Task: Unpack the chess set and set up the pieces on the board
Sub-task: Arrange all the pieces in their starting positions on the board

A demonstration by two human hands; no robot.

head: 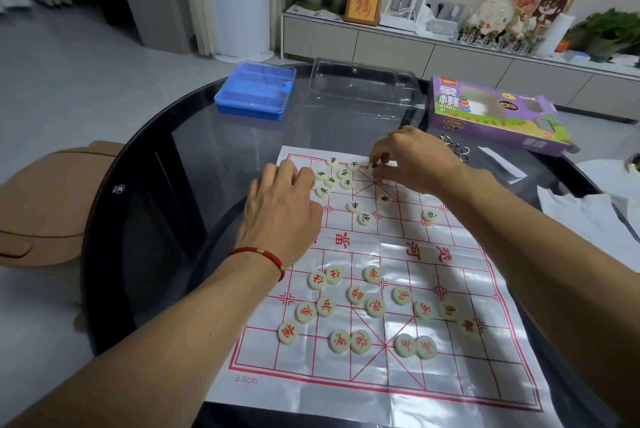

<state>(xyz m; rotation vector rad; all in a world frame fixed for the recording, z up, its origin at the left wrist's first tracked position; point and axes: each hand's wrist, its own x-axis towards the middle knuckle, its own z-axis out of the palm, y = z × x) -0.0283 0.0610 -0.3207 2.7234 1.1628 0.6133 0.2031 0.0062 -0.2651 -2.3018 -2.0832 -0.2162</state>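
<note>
A white plastic board sheet (pixel 446 355) with red grid lines lies on the round dark glass table. Several pale round pieces with red characters (pixel 374 306) are scattered over its near half. Pieces with black characters (pixel 332 179) cluster at the far left, and a few lie loose near the middle (pixel 356 207). My left hand (pixel 280 209) rests palm down on the far left of the board, fingers curled beside the black cluster. My right hand (pixel 412 160) pinches a black-character piece (pixel 375 166) at the far edge line.
A blue plastic case (pixel 256 89) and a clear plastic tray (pixel 363 84) sit at the table's far side. The purple set box (pixel 491 115) lies open at the far right, with metal rings (pixel 459 148) and paper beside it. A tan chair stands on the left.
</note>
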